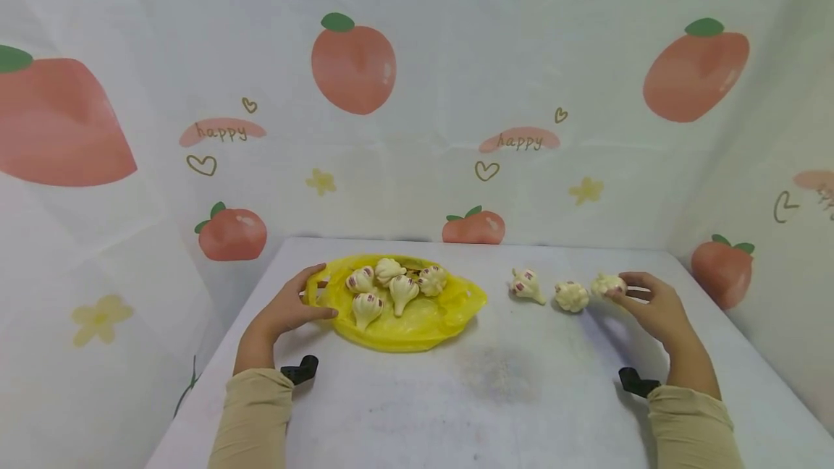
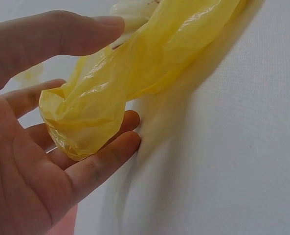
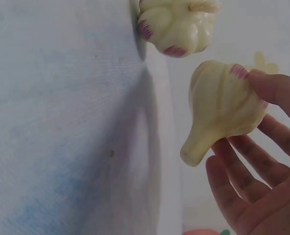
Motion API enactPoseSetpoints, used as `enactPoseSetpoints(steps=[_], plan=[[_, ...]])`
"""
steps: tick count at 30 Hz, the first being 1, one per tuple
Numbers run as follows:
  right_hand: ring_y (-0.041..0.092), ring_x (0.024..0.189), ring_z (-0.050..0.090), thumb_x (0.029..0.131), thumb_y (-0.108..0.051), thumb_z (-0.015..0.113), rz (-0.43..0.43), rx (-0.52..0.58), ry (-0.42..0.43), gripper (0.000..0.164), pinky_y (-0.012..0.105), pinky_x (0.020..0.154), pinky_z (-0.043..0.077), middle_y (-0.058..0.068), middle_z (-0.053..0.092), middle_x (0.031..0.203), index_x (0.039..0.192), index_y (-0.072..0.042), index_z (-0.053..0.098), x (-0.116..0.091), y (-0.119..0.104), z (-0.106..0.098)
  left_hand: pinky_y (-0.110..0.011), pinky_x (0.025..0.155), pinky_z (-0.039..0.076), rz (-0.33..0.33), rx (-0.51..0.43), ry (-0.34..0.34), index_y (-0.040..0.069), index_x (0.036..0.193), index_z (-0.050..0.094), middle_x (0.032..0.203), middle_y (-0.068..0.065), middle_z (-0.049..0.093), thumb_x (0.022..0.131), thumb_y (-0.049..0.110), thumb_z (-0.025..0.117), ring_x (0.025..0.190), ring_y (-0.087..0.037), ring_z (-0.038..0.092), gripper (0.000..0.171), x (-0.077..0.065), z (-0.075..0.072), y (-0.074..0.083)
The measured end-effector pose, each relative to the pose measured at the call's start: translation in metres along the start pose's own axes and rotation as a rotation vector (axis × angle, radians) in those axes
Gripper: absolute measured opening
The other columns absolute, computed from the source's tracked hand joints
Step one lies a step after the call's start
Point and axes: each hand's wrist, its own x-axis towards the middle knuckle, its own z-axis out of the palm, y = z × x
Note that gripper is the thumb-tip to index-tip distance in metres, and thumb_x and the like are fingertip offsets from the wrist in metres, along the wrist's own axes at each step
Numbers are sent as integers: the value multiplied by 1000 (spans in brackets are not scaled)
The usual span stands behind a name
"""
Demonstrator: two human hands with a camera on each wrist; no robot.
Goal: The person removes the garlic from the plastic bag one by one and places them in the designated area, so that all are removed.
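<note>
A yellow plastic bag [image 1: 397, 331] lies spread on the table, with several garlic bulbs [image 1: 404, 292] resting on it. My left hand [image 1: 287, 313] is at the bag's left end. In the left wrist view its thumb [image 2: 93, 34] lies against the bag and the relaxed fingers sit behind a crumpled yellow end [image 2: 86, 117], with a wide gap between thumb and fingers. On the right, my right hand [image 1: 658, 306] pinches a garlic bulb [image 3: 225, 100] between thumb and fingers, raised off the table with its stem pointing away from the palm.
Two more garlic bulbs, one with its stem towards the front [image 1: 525, 286] and a rounder one [image 1: 571, 296], lie between the bag and my right hand. A printed white cloth [image 1: 417, 165] hangs behind the white table [image 1: 456, 411]. Black wrist mounts [image 1: 301, 370] stick out from both sleeves.
</note>
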Motion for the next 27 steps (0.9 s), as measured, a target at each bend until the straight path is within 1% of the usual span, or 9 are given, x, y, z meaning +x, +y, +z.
enactPoseSetpoints(steps=[3,5,6,8,10,12,15,20,27], plan=[[58,131,57,102,-39,72,-2,-12,-2,66,23,76,52,36,55,146,145,6,53,0,4,2,-72,120,36,3,-4,-4,24,170,24,172,-24,26,84,37,89,153,-50,29,109,0,0,1],[59,131,56,102,-41,71,6,-19,-15,67,34,82,58,36,54,147,146,6,52,1,6,3,-72,120,36,10,-11,-6,24,169,24,172,-23,28,84,36,90,154,-50,29,109,0,1,0],[59,132,55,102,-42,71,10,-18,-24,68,42,86,60,36,54,148,147,7,52,1,6,4,-72,120,36,14,-13,-7,24,170,24,171,-23,29,84,35,90,154,-50,28,109,0,1,0],[59,134,53,103,-45,69,23,-18,-45,71,57,94,58,36,52,150,148,6,50,1,6,5,-71,120,36,22,-21,-8,24,169,25,170,-22,32,83,34,90,155,-49,28,109,1,2,-2],[59,135,52,103,-47,68,31,-14,-67,73,66,98,54,37,50,151,149,7,49,1,5,6,-72,120,36,25,-26,-6,24,169,25,169,-22,35,83,33,91,155,-50,28,109,1,2,-2],[59,135,51,103,-47,69,32,-13,-77,73,67,100,54,37,50,151,149,7,49,1,4,7,-72,120,36,26,-27,-6,23,169,25,169,-22,35,83,33,91,155,-50,28,109,2,2,-3],[59,135,52,103,-46,68,38,-17,-92,72,65,99,54,37,50,151,149,7,48,2,4,8,-71,120,36,28,-28,-7,23,169,25,169,-22,35,83,32,91,155,-50,28,109,1,2,-3],[58,137,51,104,-46,67,55,-22,-109,73,64,100,54,37,48,153,151,6,46,3,5,8,-70,121,37,37,-31,-6,21,169,25,165,-23,41,83,31,91,155,-50,29,108,1,0,-2],[58,139,49,105,-47,65,78,-21,-128,76,69,103,51,37,45,156,154,6,43,2,3,8,-69,121,38,37,-35,-6,21,169,25,164,-23,42,84,31,90,155,-49,30,108,1,0,-2]])
